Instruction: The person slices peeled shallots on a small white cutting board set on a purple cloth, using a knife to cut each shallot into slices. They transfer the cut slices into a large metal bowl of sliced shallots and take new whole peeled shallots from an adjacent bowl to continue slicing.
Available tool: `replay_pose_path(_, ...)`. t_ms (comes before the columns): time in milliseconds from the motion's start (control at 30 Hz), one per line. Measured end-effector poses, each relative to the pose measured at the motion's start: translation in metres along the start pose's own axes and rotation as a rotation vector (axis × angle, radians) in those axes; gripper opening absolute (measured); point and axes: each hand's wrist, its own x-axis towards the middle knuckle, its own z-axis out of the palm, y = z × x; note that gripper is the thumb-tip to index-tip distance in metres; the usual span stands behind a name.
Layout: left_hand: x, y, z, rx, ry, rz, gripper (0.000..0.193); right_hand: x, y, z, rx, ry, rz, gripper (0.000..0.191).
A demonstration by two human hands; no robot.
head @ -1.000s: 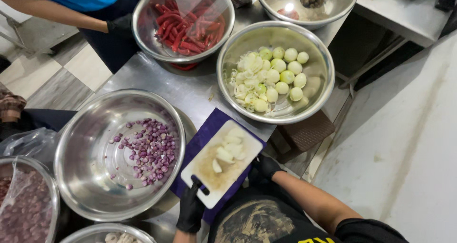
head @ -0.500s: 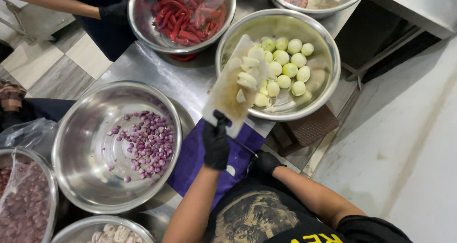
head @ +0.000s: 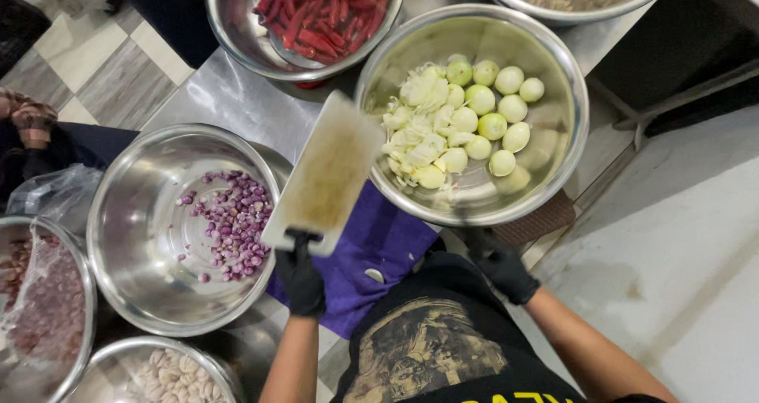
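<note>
My left hand (head: 300,273), in a black glove, grips the handle of a white cutting board (head: 328,170). The board is bare and held tilted above the table, its far end at the rim of a steel bowl (head: 573,111). That bowl holds peeled whole onions (head: 490,122) and cut onion pieces (head: 419,134). My right hand (head: 502,269), also gloved, is curled just below the bowl's near rim; I cannot tell whether it holds anything. A purple cloth (head: 379,245) lies under the board with one onion scrap (head: 374,275) on it.
A large steel bowl (head: 134,213) of small purple shallots (head: 237,221) stands left of the board. A bowl of red chilies (head: 324,8) is behind it. A bowl of pale cloves (head: 166,371) and a bag-lined bowl (head: 47,308) sit at the near left. Bare floor lies to the right.
The board was lifted off the purple cloth and tipped at the onion bowl. The cut onion slid off into the bowl, and the board is now bare and drawn back left.
</note>
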Motion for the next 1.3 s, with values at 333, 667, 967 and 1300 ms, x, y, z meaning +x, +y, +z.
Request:
replay_pose_path(333,-0.089,-0.066,-0.035,-0.16,0.16,-0.483,0.02,0.224,0.02,-0.086,-0.043,0.392,0.29,0.033)
replay_pose_path(667,-0.062,-0.067,-0.047,0.946,0.347,-0.226,0.034,0.274,0.014,-0.073,-0.947,0.087,0.345,0.054)
replay_pose_path(967,-0.09,-0.047,0.032,0.887,-0.597,-0.004,0.025,0.274,-0.016,-0.06,-1.041,-0.108,0.264,0.057)
replay_pose_path(1300,-0.087,-0.073,0.018,0.597,-0.493,-0.162,0.029,0.267,-0.015,-0.071,-0.943,0.033,0.211,0.054)
